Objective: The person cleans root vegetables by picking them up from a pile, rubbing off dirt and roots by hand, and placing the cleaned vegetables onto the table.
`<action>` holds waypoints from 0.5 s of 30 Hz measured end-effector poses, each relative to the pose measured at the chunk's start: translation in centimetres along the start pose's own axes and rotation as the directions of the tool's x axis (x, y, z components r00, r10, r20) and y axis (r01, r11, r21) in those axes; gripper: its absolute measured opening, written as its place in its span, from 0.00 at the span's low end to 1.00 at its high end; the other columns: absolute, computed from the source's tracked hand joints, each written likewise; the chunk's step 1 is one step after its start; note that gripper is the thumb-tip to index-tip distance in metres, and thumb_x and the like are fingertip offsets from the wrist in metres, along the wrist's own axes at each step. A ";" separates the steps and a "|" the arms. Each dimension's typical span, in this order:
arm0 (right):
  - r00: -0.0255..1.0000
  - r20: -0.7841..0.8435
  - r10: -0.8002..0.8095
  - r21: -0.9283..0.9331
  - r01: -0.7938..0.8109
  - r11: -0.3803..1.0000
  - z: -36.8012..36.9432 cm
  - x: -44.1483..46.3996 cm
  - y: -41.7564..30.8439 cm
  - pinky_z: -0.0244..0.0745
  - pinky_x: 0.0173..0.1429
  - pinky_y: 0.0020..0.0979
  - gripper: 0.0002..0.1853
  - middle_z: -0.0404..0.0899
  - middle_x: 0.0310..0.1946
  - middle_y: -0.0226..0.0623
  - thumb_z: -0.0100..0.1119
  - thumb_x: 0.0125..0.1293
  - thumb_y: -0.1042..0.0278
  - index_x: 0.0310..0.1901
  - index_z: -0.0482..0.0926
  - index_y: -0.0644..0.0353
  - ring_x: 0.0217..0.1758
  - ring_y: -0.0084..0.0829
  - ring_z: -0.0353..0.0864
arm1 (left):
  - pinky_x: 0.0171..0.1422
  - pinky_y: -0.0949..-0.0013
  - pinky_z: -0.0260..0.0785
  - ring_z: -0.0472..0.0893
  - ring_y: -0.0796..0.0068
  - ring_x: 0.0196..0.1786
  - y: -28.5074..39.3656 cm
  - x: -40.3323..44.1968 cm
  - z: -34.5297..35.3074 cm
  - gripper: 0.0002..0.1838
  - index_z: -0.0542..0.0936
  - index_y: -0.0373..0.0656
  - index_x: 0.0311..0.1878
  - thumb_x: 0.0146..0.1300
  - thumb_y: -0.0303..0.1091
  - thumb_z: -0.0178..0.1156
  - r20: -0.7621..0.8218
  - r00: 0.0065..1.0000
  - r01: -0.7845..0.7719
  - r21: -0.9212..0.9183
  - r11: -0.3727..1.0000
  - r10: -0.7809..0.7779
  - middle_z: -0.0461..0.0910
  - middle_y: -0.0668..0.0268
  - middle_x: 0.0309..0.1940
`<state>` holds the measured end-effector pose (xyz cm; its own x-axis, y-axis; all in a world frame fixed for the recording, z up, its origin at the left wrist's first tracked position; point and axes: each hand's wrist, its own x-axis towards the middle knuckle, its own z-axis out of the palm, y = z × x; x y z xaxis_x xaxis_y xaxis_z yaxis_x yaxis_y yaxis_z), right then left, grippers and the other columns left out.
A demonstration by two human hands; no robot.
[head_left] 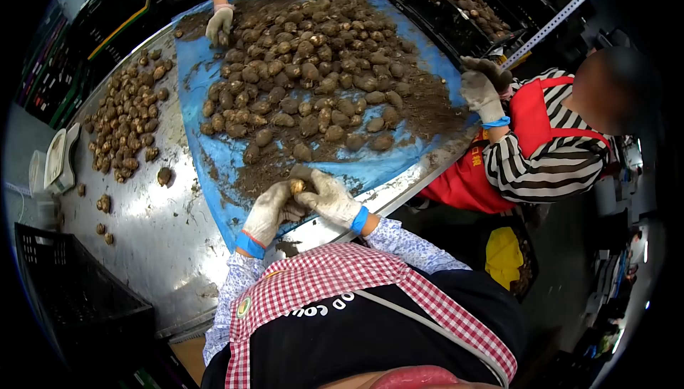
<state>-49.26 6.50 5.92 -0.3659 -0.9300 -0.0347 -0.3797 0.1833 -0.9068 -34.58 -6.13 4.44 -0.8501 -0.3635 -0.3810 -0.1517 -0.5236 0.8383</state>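
Both my hands wear off-white, dirt-stained work gloves with blue bands at the wrists. My left hand (272,211) and my right hand (329,198) meet over the near edge of a blue plastic sheet (214,204). Between their fingers is a small brown taro (297,187) with a pale yellowish face. The fingers of both hands are closed around it, partly hidden by the gloves. Just beyond lies a big heap of soil-covered taros (306,68) on the sheet, with loose dark soil (267,175) around it.
Left on the metal table (167,218) lies a smaller pile of taros (128,115), near a scale (63,157). A black crate (78,289) stands at lower left; another crate (491,33) holds taros. A co-worker in a red apron (531,115) stands right; another person's gloved hand (220,26) reaches in.
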 end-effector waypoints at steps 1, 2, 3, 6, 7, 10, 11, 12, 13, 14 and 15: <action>0.999 0.013 0.030 0.034 -0.031 0.999 0.0 -0.1 -0.2 0.69 0.67 0.36 0.31 0.73 0.60 0.50 0.58 0.65 0.56 0.66 0.65 0.63 0.64 0.42 0.74 | 0.39 0.73 0.76 0.81 0.76 0.34 -0.1 0.0 0.2 0.26 0.73 0.35 0.60 0.76 0.49 0.47 0.018 1.000 -0.021 -0.009 1.000 0.021 0.81 0.63 0.36; 0.999 0.015 0.031 0.025 -0.032 0.999 0.2 -0.1 0.0 0.68 0.67 0.37 0.32 0.73 0.61 0.50 0.58 0.65 0.56 0.66 0.65 0.63 0.65 0.42 0.73 | 0.38 0.74 0.75 0.80 0.77 0.33 -0.1 0.0 0.0 0.24 0.73 0.34 0.60 0.76 0.47 0.48 0.005 0.999 -0.050 0.023 0.998 0.050 0.80 0.64 0.35; 0.999 0.014 0.031 0.047 -0.031 0.998 0.3 -0.1 0.1 0.68 0.67 0.37 0.32 0.73 0.60 0.50 0.58 0.65 0.56 0.67 0.65 0.63 0.65 0.42 0.73 | 0.38 0.74 0.75 0.80 0.77 0.33 -0.1 0.0 0.1 0.23 0.73 0.34 0.60 0.76 0.45 0.48 -0.026 0.998 -0.062 0.037 0.997 0.063 0.81 0.64 0.35; 0.999 0.014 0.034 0.058 -0.035 0.998 0.6 -0.2 0.6 0.69 0.66 0.36 0.33 0.73 0.59 0.50 0.59 0.64 0.55 0.67 0.64 0.63 0.64 0.42 0.73 | 0.37 0.75 0.74 0.79 0.78 0.32 0.3 -0.6 1.0 0.20 0.74 0.34 0.60 0.75 0.41 0.49 -0.106 0.989 -0.092 0.068 0.993 0.099 0.81 0.64 0.35; 0.999 0.012 0.038 0.025 -0.038 0.999 0.7 -0.1 0.9 0.69 0.66 0.36 0.33 0.73 0.59 0.50 0.59 0.64 0.55 0.67 0.64 0.63 0.63 0.42 0.73 | 0.37 0.75 0.74 0.79 0.79 0.32 0.5 -0.7 1.2 0.20 0.74 0.34 0.59 0.75 0.39 0.49 -0.122 0.987 -0.097 0.074 0.992 0.106 0.81 0.64 0.35; 0.998 -0.057 -0.026 0.020 0.027 0.999 1.2 0.1 1.2 0.73 0.57 0.40 0.33 0.76 0.52 0.54 0.59 0.64 0.49 0.63 0.67 0.64 0.56 0.48 0.77 | 0.36 0.76 0.73 0.79 0.79 0.31 0.3 -0.3 1.1 0.18 0.75 0.33 0.59 0.74 0.36 0.50 -0.151 0.982 -0.095 0.133 0.987 0.115 0.82 0.64 0.35; 0.994 -0.088 -0.057 0.032 0.060 0.998 1.4 0.0 1.2 0.75 0.53 0.42 0.33 0.78 0.49 0.56 0.59 0.64 0.47 0.61 0.68 0.65 0.53 0.51 0.79 | 0.35 0.77 0.73 0.79 0.79 0.31 0.0 -0.3 1.0 0.18 0.75 0.33 0.59 0.74 0.36 0.50 -0.159 0.981 -0.089 0.157 0.984 0.114 0.82 0.65 0.35; 0.999 -0.038 -0.022 -0.007 0.022 1.000 1.1 0.0 0.8 0.75 0.50 0.41 0.32 0.79 0.47 0.56 0.58 0.64 0.48 0.61 0.68 0.65 0.50 0.52 0.79 | 0.34 0.76 0.72 0.79 0.80 0.30 -0.2 -0.3 1.1 0.18 0.76 0.33 0.58 0.74 0.36 0.50 -0.174 0.981 -0.069 0.125 0.990 0.090 0.82 0.64 0.34; 1.000 -0.016 -0.018 -0.057 0.017 0.998 1.4 0.2 1.6 0.75 0.50 0.41 0.32 0.79 0.46 0.56 0.58 0.64 0.48 0.60 0.68 0.65 0.50 0.52 0.79 | 0.33 0.76 0.72 0.79 0.80 0.30 -0.4 -0.2 0.9 0.18 0.77 0.33 0.57 0.74 0.36 0.50 -0.168 0.982 -0.070 0.121 0.990 0.090 0.82 0.64 0.35; 1.000 0.006 -0.013 -0.106 0.014 0.994 1.6 0.4 2.0 0.75 0.49 0.42 0.31 0.79 0.45 0.56 0.58 0.64 0.48 0.60 0.68 0.65 0.50 0.52 0.79 | 0.32 0.76 0.72 0.79 0.80 0.30 -0.7 -0.2 0.5 0.17 0.77 0.33 0.56 0.74 0.36 0.50 -0.162 0.983 -0.071 0.117 0.991 0.090 0.82 0.64 0.35; 1.000 0.028 -0.007 -0.155 0.011 0.988 1.8 0.6 2.2 0.75 0.49 0.42 0.31 0.79 0.45 0.57 0.58 0.64 0.48 0.60 0.69 0.64 0.49 0.52 0.79 | 0.32 0.76 0.72 0.79 0.80 0.30 -0.8 -0.2 0.3 0.17 0.78 0.33 0.55 0.74 0.36 0.50 -0.157 0.984 -0.072 0.113 0.991 0.089 0.82 0.64 0.35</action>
<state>-48.82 5.80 3.13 -0.3396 -0.9397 -0.0404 -0.5107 0.2202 -0.8311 -34.42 -5.37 3.93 -0.7708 -0.5249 -0.3611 -0.1461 -0.4060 0.9021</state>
